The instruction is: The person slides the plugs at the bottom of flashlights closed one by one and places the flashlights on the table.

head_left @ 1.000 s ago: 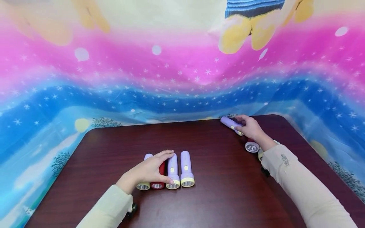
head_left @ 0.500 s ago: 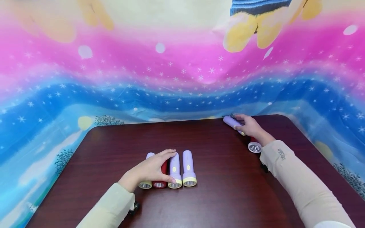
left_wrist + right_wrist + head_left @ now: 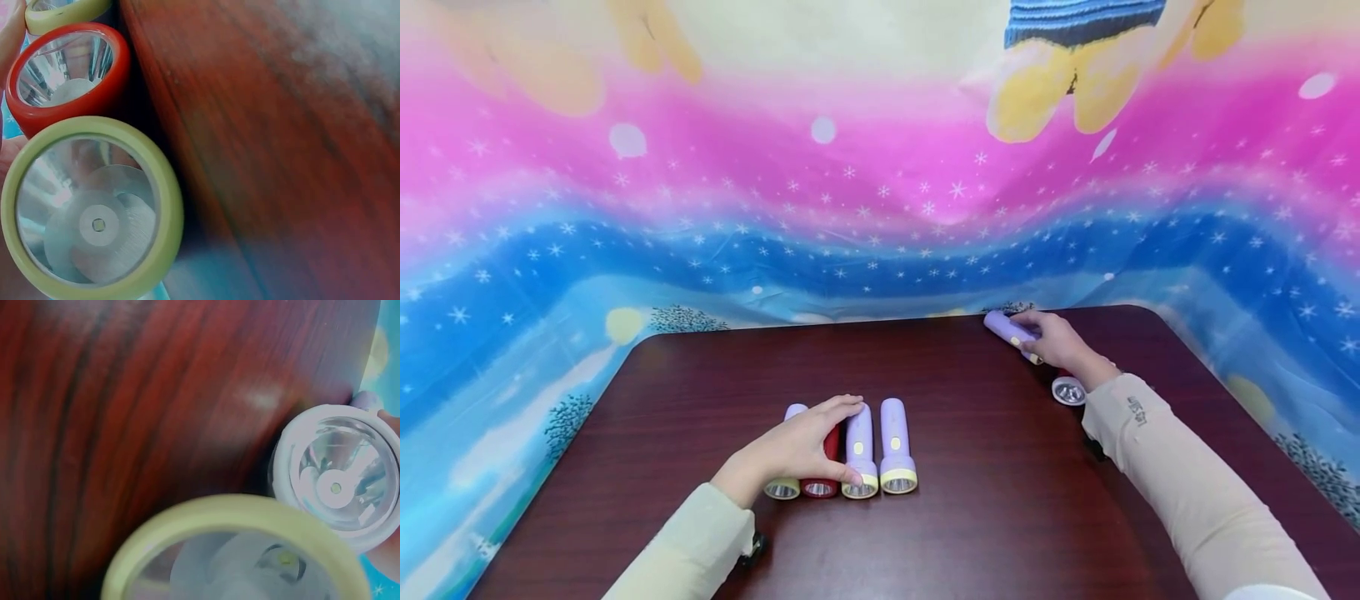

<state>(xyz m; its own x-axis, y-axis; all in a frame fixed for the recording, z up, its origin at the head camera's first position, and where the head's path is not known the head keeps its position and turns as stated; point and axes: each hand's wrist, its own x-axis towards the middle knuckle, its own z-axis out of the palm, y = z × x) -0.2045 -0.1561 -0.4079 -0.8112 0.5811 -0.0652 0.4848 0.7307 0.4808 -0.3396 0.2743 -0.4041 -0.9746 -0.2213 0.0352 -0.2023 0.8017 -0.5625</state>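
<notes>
My left hand (image 3: 801, 442) reaches over a row of flashlights, thumb at the lens end and fingers at the tail of a purple flashlight (image 3: 859, 433), which it holds lengthwise. Under that hand lie a red flashlight (image 3: 831, 450) and another purple one (image 3: 782, 489), both partly hidden. The left wrist view shows their red rim (image 3: 122, 69) and yellow-green rim (image 3: 172, 206) close up. At the table's far right, my right hand (image 3: 1060, 342) holds a slanted purple flashlight (image 3: 1003, 327) between thumb and fingers, near its yellow head. Its lens end is partly covered.
One more purple flashlight (image 3: 894, 433) lies just right of the row. A white-rimmed flashlight (image 3: 1067, 392) sits below my right wrist, beside a yellow-rimmed one (image 3: 234, 512) that my sleeve hides from the head view. A printed cloth (image 3: 880, 192) hangs behind the brown table (image 3: 985, 517).
My right hand's fingers have come down slightly onto the slanted purple flashlight. The left hand stays on its flashlight. The head view has shifted a little.
</notes>
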